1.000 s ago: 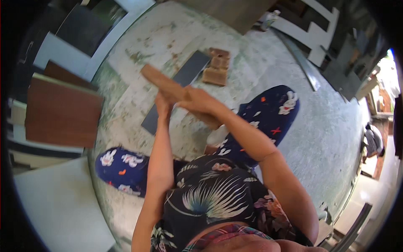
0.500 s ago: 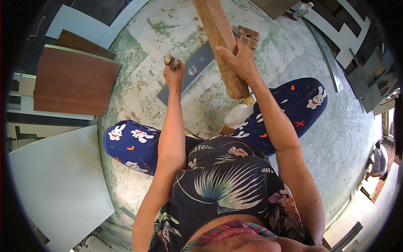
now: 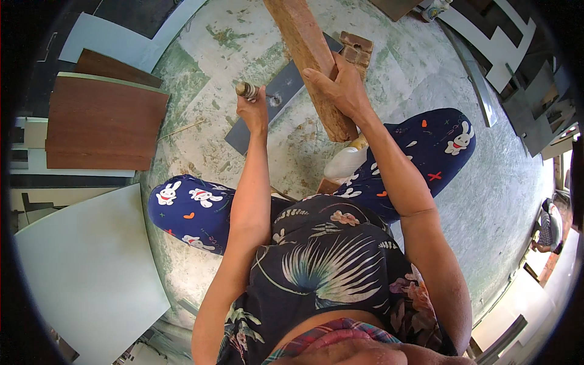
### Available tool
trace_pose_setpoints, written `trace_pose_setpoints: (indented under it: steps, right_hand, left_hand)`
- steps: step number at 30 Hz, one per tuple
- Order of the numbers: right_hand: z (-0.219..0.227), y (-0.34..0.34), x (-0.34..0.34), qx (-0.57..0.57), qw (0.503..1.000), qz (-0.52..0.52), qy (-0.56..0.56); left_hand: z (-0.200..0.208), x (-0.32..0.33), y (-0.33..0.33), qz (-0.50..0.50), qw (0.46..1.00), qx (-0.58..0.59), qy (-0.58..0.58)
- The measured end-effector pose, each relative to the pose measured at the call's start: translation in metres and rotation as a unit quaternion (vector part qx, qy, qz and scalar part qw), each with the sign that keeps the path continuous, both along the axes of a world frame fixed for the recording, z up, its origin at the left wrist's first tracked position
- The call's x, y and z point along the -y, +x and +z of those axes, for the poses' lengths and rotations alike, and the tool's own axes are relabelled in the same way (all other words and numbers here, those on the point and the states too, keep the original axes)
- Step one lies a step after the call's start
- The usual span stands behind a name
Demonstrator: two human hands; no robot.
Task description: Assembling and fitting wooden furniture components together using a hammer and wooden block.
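Observation:
My left hand (image 3: 254, 114) is closed round an upright tool with a banded, round-topped handle (image 3: 246, 90); its working end is hidden, so I cannot tell its kind. It stands over a long dark grey board (image 3: 289, 82) on the floor, beside a pale, chipped spot on that board. My right hand (image 3: 347, 91) grips a thick, rough wooden beam (image 3: 304, 45), thumb on top and fingers round its right side. The beam slants across above the board, its near end close to my right leg.
A brick (image 3: 356, 50) lies by the board's far end. Brown panels (image 3: 106, 121) and a big pale panel (image 3: 91, 261) line the left. Cut pale sheets (image 3: 499, 55) and a metal strip (image 3: 474, 79) lie at the right. A person (image 3: 549, 228) is at the far right.
The beam in my right hand has shifted slightly left. My left hand and the tool stay in nearly the same place. The whole view has moved a little.

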State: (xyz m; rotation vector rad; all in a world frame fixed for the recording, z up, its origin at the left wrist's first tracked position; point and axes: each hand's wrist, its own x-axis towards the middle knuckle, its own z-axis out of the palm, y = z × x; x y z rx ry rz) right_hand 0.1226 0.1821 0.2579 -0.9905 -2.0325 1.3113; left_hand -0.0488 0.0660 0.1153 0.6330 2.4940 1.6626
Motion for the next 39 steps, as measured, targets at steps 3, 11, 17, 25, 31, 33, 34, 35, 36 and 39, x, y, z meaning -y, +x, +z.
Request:
trace_pose_setpoints:
  steps: [3,11,17,25,31,33,34,35,36,39]
  right_hand:
    - [0.002,-0.003,0.001,0.006,1.000,0.007,-0.007]
    - [0.000,-0.001,0.001,0.028,1.000,0.005,0.008]
    - [-0.002,-0.002,0.001,0.019,1.000,0.002,-0.011]
    - [-0.001,-0.002,0.002,0.020,1.000,0.004,0.015]
    - [-0.004,-0.003,0.001,0.039,0.999,0.005,0.021]
    - [-0.003,-0.003,0.002,0.038,0.999,0.006,0.021]
    - [-0.002,-0.003,0.003,0.037,0.999,0.007,0.022]
    - [-0.002,-0.003,0.003,0.037,0.999,0.007,0.021]
    - [-0.002,-0.004,0.003,0.043,0.999,0.013,0.019]
    - [0.001,-0.002,0.003,0.050,0.998,0.022,0.017]
  left_hand:
    - [-0.008,0.001,-0.005,-0.001,1.000,0.006,0.017]
    - [0.001,-0.003,0.004,-0.030,0.999,0.022,0.020]
    - [0.001,-0.004,0.004,-0.036,0.999,0.018,0.013]
    - [-0.003,-0.003,0.000,-0.048,0.999,0.024,0.013]
    - [-0.001,-0.003,-0.001,-0.049,0.999,0.016,0.002]
    - [0.002,-0.003,0.002,-0.039,0.999,0.013,-0.002]
    - [0.001,-0.003,0.002,-0.038,0.999,0.013,-0.002]
    - [0.001,-0.002,0.001,-0.047,0.998,0.035,-0.016]
    - [0.001,-0.001,0.001,-0.056,0.996,0.057,-0.030]
    - [0.002,-0.003,0.004,-0.069,0.994,0.069,-0.041]
